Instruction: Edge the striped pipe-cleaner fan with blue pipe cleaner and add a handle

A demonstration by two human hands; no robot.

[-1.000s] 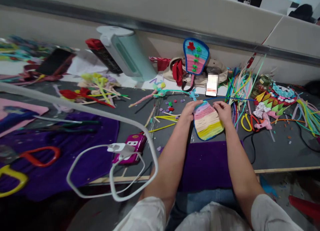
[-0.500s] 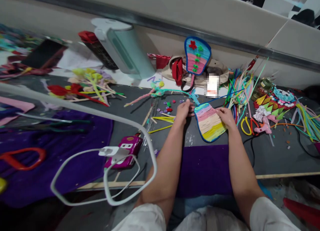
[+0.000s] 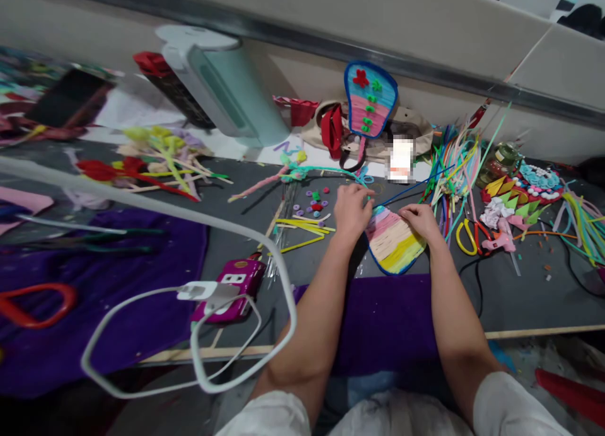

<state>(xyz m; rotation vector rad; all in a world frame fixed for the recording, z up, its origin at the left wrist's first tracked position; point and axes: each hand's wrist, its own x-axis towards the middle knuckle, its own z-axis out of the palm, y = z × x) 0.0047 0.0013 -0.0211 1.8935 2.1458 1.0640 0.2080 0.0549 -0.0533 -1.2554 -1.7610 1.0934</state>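
A fan-shaped craft piece (image 3: 396,242) with a blue edge and pink, cream and yellow stripes lies flat on the dark table. My left hand (image 3: 353,210) is over its upper left corner, fingers bent round the handle end, which it mostly hides. At the upper right edge, my right hand (image 3: 420,220) has its thumb and fingers pressed together on the rim. Behind them a similar fan (image 3: 371,102), blue and pink with a red flower and green pieces, leans upright against a beige bag (image 3: 416,124).
Left of my hands are small beads (image 3: 316,206) and yellow strips (image 3: 302,225). A pale green kettle (image 3: 241,89) stands behind. Scissors (image 3: 467,237), a pink glue gun (image 3: 501,237) and pipe cleaners (image 3: 454,165) lie right. A white cable (image 3: 283,285) loops at front left.
My left hand has moved from beside the fan's top onto its upper left corner, covering the handle end. The striped fan has shifted slightly down. My right hand remains at its right edge.
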